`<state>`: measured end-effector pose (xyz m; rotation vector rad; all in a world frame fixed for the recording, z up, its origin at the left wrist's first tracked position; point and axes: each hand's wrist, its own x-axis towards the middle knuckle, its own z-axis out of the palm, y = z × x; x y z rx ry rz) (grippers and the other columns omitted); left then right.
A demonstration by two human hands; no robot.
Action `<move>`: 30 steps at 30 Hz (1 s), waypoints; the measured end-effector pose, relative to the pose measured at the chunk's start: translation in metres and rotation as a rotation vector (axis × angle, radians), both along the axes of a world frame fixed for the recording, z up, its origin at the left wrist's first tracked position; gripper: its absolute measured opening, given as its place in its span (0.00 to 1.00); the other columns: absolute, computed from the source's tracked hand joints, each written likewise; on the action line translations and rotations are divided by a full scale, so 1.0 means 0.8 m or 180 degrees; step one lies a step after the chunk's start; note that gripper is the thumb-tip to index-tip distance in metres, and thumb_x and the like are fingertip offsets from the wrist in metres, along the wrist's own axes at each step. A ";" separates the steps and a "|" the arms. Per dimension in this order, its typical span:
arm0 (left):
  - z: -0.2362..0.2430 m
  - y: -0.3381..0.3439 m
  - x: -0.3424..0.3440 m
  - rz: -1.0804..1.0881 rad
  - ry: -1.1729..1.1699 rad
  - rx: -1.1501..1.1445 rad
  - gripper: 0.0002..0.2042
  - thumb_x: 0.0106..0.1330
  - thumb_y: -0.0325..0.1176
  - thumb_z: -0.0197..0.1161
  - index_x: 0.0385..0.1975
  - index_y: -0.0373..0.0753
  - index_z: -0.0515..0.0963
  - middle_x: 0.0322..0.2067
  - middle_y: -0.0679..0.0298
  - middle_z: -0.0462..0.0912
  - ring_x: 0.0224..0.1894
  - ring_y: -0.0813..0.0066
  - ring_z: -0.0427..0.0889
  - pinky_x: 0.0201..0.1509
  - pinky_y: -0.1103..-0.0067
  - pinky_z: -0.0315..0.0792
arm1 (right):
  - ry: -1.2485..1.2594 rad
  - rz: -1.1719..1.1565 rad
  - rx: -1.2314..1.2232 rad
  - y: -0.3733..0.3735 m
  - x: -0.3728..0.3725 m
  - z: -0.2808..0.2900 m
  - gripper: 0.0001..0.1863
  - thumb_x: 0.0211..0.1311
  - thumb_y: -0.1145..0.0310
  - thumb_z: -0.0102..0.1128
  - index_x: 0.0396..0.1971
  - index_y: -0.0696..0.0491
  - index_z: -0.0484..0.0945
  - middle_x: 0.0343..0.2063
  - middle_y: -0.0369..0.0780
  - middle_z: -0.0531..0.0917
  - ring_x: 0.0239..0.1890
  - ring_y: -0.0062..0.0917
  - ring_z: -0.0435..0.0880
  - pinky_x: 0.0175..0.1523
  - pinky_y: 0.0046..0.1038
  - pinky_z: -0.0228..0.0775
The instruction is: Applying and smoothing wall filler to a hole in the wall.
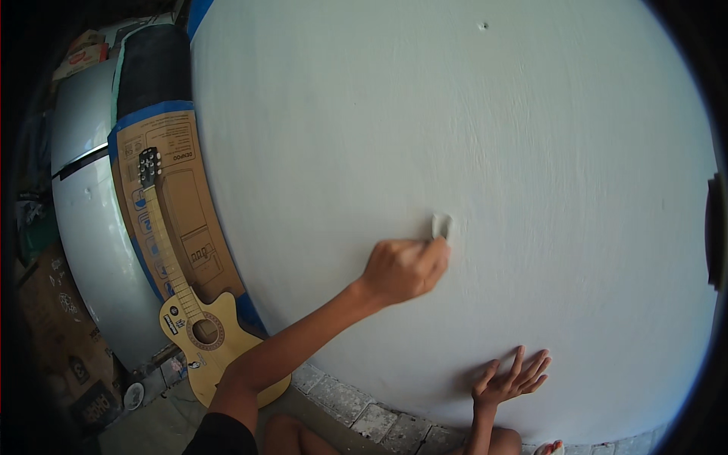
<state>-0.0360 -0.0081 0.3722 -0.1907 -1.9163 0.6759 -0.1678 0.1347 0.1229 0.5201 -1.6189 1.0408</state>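
My left hand [406,269] is closed around a small folded whitish piece [441,226], pressed against the broad pale wall [341,136]. Whether that piece is cloth or paper cannot be made out. Only its upper end sticks out above my fingers. Lower and to the right, my right hand [512,379] rests on the wall, fingers spread and nothing held. The wall's surface has faint vertical streaks and a small dark hole [484,26] near the top.
An acoustic guitar [216,356] leans at the left, partly behind my left forearm, against a cardboard sheet [201,197] edged in blue. Behind stands a silvery refrigerator [106,227]. A brown box [64,334] is farther left. Grey tiles [341,396] run along the wall's foot.
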 end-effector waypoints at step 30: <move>-0.218 -0.008 0.035 0.0028 0.0185 0.1297 0.09 0.62 0.28 0.60 0.20 0.38 0.71 0.09 0.64 0.70 0.09 0.68 0.71 0.12 0.74 0.63 | 0.0051 0.0020 -0.0008 -0.004 -0.004 -0.003 0.27 0.66 0.57 0.43 0.62 0.53 0.66 0.67 0.50 0.58 0.71 0.40 0.51 0.71 0.43 0.30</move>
